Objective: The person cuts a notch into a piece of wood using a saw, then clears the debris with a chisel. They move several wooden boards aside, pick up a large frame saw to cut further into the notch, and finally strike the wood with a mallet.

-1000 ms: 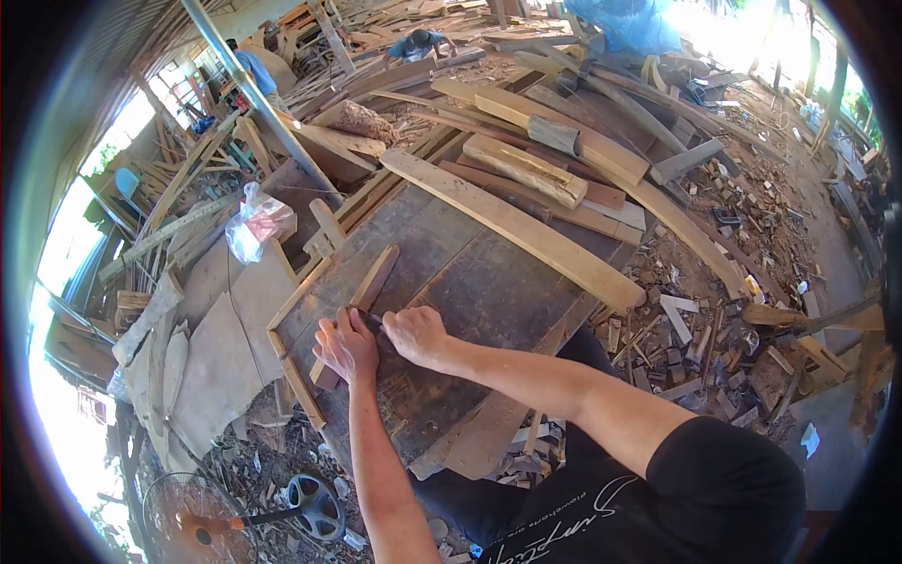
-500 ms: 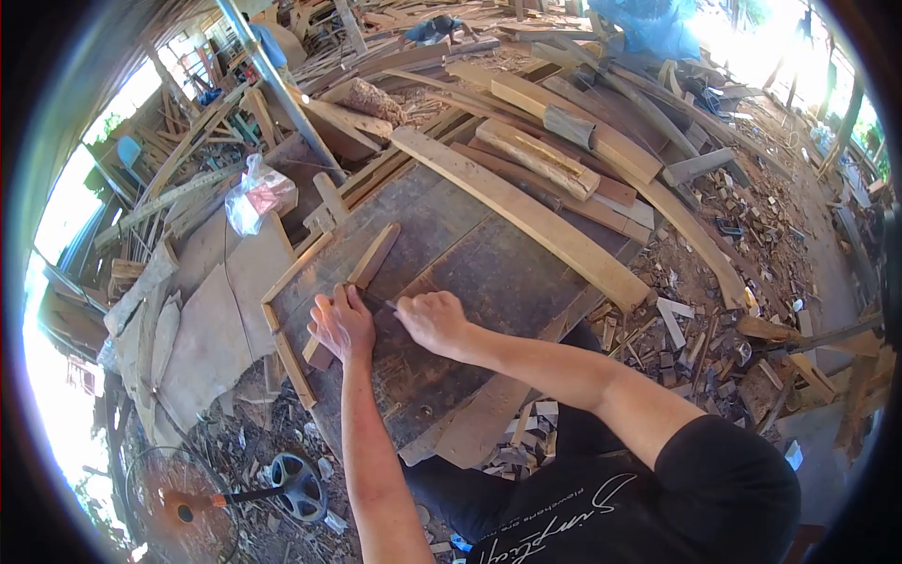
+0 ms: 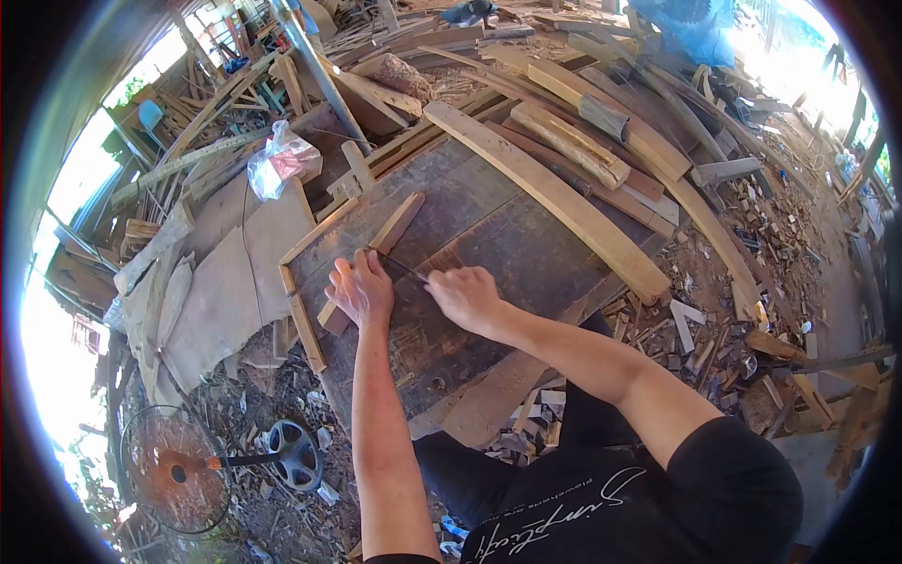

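My left hand presses on a short wooden piece that lies slantwise on the dark worktable; its fingers are bent around the wood. To its right, my right hand is closed round the end of a thin dark tool, whose far end meets the wood beside my left fingers. What kind of tool it is cannot be made out. Narrow wooden strips run along the table's left edge.
A long curved plank lies across the table's far side, with stacked timber behind. A plastic bag hangs at the upper left. A fan stands lower left. Wood scraps cover the ground. Another person is far back.
The view has shifted, so the table and wood appear higher and nearer its middle. My right hand has drawn away from my left, and more of the thin tool shows between them.
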Demonstrator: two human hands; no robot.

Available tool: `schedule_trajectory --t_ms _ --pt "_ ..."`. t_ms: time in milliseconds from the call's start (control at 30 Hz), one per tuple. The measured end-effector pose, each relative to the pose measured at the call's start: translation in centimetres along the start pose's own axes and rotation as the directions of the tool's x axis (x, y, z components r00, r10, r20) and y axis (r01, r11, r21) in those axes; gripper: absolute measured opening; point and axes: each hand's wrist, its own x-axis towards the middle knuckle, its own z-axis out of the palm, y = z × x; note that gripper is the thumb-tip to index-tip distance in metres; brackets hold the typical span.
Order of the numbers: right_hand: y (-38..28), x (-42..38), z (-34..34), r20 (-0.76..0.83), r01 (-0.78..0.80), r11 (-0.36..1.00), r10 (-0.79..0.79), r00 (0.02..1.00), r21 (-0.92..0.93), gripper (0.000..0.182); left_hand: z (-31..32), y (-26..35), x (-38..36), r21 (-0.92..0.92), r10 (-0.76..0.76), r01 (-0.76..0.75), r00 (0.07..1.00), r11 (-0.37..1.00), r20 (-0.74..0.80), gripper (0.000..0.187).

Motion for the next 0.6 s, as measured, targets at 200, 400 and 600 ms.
schedule_trajectory --t_ms 200,400,600 --pt "2.0 -6.8 -4.3 0.094 -0.009 0.997 0.016 0.995 -0.074 0.024 -0.5 0.2 0.0 -0.041 -0.022 0.021 1.000 0.999 -0.013 0.025" --pt "3.6 -13.6 -9.9 0.106 -0.048 0.992 0.060 0.992 -0.114 0.028 -0.5 0.0 0.0 -0.078 -0.072 0.070 0.997 0.994 -0.016 0.024" --pt "5.5 -14.0 -11.0 -0.008 -0.173 0.982 0.173 0.985 -0.080 0.031 -0.5 -0.5 -0.1 -0.123 -0.008 0.008 1.000 0.992 -0.003 0.024"
